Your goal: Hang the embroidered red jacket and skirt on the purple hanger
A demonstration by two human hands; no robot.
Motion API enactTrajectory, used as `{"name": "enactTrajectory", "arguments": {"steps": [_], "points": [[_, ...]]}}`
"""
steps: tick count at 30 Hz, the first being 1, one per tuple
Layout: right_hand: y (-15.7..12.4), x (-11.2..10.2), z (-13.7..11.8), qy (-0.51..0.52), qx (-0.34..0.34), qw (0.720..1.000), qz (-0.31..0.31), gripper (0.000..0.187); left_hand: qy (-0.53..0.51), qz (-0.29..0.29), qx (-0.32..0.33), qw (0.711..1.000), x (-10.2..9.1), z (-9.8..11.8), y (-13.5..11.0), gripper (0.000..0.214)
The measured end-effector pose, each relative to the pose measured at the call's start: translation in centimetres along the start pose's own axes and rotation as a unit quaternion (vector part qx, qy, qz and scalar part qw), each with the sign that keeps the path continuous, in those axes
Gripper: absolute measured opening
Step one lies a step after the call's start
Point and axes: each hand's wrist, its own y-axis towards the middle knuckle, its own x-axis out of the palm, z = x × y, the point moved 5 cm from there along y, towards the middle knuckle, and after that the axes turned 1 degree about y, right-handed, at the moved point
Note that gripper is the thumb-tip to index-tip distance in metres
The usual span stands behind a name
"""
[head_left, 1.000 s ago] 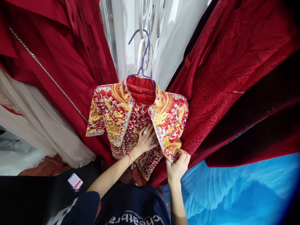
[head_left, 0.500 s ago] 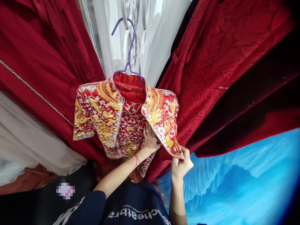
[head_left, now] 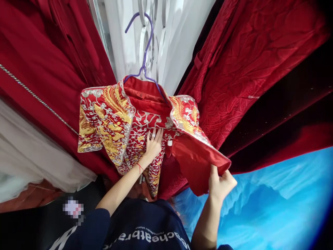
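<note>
A short-sleeved red jacket (head_left: 111, 121), embroidered in gold and silver, hangs on a purple wire hanger (head_left: 144, 59). Beneath it, on the same hanger, is a red garment with silver scrollwork (head_left: 137, 137). My left hand (head_left: 153, 147) lies on this inner piece, fingers stretched out and a ring on one of them. Pinched in my right hand (head_left: 222, 184) is the jacket's front panel, pulled out to the right so its plain red lining (head_left: 192, 159) shows. A small white tag (head_left: 170, 142) is visible inside, next to the lining.
The hanger hooks onto a white chain-like rail of loops (head_left: 143, 38). Red gowns hang on the left (head_left: 59, 59) and a patterned red dress (head_left: 234, 80) on the right. A blue printed cloth (head_left: 275, 205) fills the lower right; pale tulle (head_left: 33, 146) hangs lower left.
My right hand has moved right, drawing the jacket's front panel open and exposing its lining. My left hand has shifted slightly left and up over the inner garment.
</note>
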Motion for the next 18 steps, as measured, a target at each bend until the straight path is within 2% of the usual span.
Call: {"name": "enactTrajectory", "arguments": {"steps": [4, 8, 12, 15, 18], "points": [[0.4, -2.6, -0.4, 0.003, 0.015, 1.000, 0.004, 0.046, 0.020, 0.002, 0.016, 1.000, 0.0, -1.1, 0.8, 0.060], [-0.2, -5.2, -0.6, 0.015, 0.030, 0.999, 0.021, 0.036, 0.010, -0.003, 0.022, 1.000, 0.0, -1.8, 1.3, 0.055], [-0.9, -6.2, -0.3, 0.042, 0.034, 0.999, -0.005, 0.029, -0.013, -0.013, 0.042, 0.999, -0.4, -1.5, 0.8, 0.062], [-0.9, -6.0, 0.3, 0.061, 0.021, 0.997, -0.039, 0.028, -0.042, 0.011, 0.098, 0.994, -0.8, 0.4, -1.6, 0.073], [-0.9, -5.5, 1.2, 0.080, 0.012, 0.995, -0.066, 0.027, -0.081, 0.089, 0.156, 0.980, -0.8, 3.3, -6.2, 0.075]]}}
